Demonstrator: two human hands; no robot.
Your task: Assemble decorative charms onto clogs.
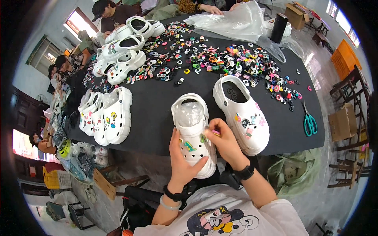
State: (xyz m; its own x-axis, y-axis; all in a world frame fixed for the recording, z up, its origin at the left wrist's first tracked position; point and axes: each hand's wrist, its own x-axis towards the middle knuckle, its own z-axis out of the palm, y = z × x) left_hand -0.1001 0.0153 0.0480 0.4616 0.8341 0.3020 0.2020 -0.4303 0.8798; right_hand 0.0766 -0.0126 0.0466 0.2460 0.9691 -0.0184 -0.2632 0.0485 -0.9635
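A white clog point(193, 133) stuffed with clear plastic lies at the near edge of the black table point(153, 106). My left hand point(182, 159) grips its toe from the left side. My right hand point(224, 141) presses a small pink charm point(216, 133) against the clog's upper right. A green dinosaur charm point(189, 146) and another small charm sit on its front. Just to the right lies a second white clog point(244, 114) with several charms fitted.
Many loose coloured charms point(220, 63) cover the far half of the table. Teal scissors point(310, 122) lie at the right edge. Finished white clogs point(108, 116) stand at the left, more point(124, 55) farther back. Clear plastic bags point(232, 21) and other people sit at the far end.
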